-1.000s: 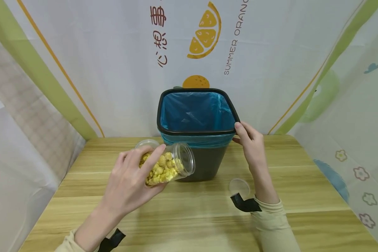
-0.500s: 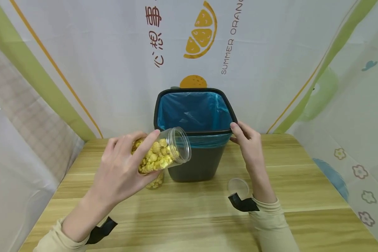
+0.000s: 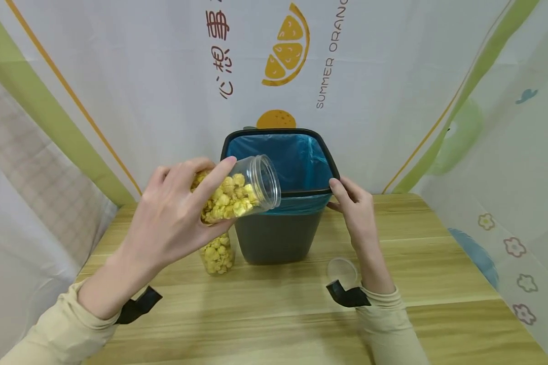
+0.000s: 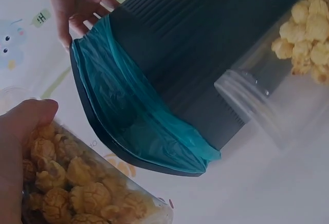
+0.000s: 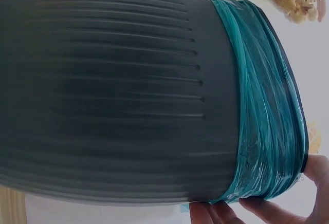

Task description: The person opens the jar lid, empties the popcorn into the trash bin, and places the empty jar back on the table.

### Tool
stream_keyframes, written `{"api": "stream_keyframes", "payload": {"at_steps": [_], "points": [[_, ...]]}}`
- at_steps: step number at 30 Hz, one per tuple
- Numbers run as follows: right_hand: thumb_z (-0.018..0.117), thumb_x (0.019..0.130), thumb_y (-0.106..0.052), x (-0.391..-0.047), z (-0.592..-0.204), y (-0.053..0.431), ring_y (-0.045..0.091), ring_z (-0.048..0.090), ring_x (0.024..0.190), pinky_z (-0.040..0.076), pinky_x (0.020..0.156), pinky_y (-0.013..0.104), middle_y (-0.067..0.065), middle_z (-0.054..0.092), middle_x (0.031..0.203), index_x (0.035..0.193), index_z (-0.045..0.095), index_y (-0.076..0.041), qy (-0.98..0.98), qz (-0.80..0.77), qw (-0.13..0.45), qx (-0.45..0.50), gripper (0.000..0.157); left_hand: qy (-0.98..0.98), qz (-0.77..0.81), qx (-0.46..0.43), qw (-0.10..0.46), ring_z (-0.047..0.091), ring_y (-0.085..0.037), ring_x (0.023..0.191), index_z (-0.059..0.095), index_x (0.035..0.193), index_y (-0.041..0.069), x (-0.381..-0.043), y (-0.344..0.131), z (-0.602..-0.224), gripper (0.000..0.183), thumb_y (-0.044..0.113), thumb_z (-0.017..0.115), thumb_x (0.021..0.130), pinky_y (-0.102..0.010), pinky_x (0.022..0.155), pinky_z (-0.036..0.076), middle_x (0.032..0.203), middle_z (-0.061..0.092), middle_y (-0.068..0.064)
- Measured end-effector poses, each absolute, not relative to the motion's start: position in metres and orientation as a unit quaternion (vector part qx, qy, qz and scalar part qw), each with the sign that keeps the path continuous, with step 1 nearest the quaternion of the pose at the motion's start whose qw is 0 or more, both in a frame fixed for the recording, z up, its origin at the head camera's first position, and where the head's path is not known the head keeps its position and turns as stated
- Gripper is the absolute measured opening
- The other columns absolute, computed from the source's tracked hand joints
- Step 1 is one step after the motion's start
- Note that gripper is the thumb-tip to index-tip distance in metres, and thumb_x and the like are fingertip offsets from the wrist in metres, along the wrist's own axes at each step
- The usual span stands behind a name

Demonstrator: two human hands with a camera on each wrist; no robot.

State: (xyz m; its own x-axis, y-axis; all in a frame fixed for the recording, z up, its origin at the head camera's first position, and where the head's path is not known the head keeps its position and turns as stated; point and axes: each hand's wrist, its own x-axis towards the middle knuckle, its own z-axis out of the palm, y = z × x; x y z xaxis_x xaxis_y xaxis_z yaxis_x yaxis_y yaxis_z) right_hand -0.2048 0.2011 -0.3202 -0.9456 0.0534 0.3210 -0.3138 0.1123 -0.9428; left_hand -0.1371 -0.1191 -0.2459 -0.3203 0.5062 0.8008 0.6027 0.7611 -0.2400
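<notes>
My left hand (image 3: 178, 213) grips a clear plastic jar (image 3: 237, 190) of yellow popcorn. The jar lies tipped on its side, its open mouth facing right and overlapping the near left rim of the trash can (image 3: 278, 238) in the head view. Popcorn is still inside the jar. The can is dark grey and lined with a blue trash bag (image 3: 296, 157) folded over its top. My right hand (image 3: 358, 213) pinches the can's right rim, thumb on top and fingers beneath. In the left wrist view, that right hand (image 4: 82, 3) shows at the can's far corner.
A second clear jar of popcorn (image 3: 217, 256) stands on the wooden table (image 3: 274, 314), left of the can and partly under my left hand. A round clear lid (image 3: 342, 272) lies beside my right wrist. Printed curtains (image 3: 173, 101) hang behind and at both sides.
My left hand has raised the tipped popcorn jar from in front of the trash can to rim height, uncovering the second jar. My right hand keeps its hold on the rim.
</notes>
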Motion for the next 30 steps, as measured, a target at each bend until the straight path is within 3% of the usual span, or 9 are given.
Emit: {"api": "stream_keyframes", "payload": {"at_steps": [3, 9, 20, 30], "points": [[0.058, 0.103, -0.041, -0.205, -0.32, 0.201, 0.015, 0.061, 0.119, 0.059, 0.099, 0.044, 0.002, 0.067, 0.123, 0.136, 0.067, -0.011, -0.732, 0.662, 0.136, 0.088, 0.045, -0.815, -0.034, -0.347, 0.462, 0.063, -0.039, 0.097, 0.046, 0.153, 0.015, -0.142, -0.119, -0.242, 0.095, 0.036, 0.09, 0.071, -0.054, 0.077, 0.05, 0.12, 0.063, -0.021], [0.058, 0.104, -0.041, -0.205, -0.319, 0.2, 0.015, 0.062, 0.119, 0.059, 0.099, 0.046, 0.008, 0.066, 0.132, 0.137, 0.066, -0.01, -0.732, 0.662, 0.135, 0.087, 0.046, -0.823, -0.008, -0.344, 0.451, 0.064, -0.04, 0.097, 0.042, 0.156, 0.016, -0.152, -0.12, -0.234, 0.092, 0.04, 0.086, 0.078, -0.055, 0.079, 0.051, 0.122, 0.063, -0.021], [0.058, 0.103, -0.041, -0.205, -0.322, 0.202, 0.015, 0.063, 0.121, 0.058, 0.099, 0.049, 0.01, 0.066, 0.137, 0.139, 0.065, -0.013, -0.728, 0.665, 0.137, 0.089, 0.046, -0.822, 0.009, -0.35, 0.45, 0.065, -0.04, 0.096, 0.044, 0.153, 0.016, -0.178, -0.11, -0.219, 0.094, 0.04, 0.09, 0.074, -0.057, 0.083, 0.053, 0.122, 0.064, -0.02], [0.059, 0.103, -0.042, -0.206, -0.322, 0.202, 0.015, 0.063, 0.12, 0.062, 0.094, 0.038, 0.009, 0.066, 0.136, 0.138, 0.066, -0.014, -0.728, 0.665, 0.136, 0.091, 0.046, -0.839, 0.023, -0.345, 0.421, 0.065, -0.037, 0.096, 0.044, 0.152, 0.017, -0.196, -0.111, -0.217, 0.095, 0.038, 0.091, 0.072, -0.059, 0.084, 0.054, 0.123, 0.063, -0.018]]}}
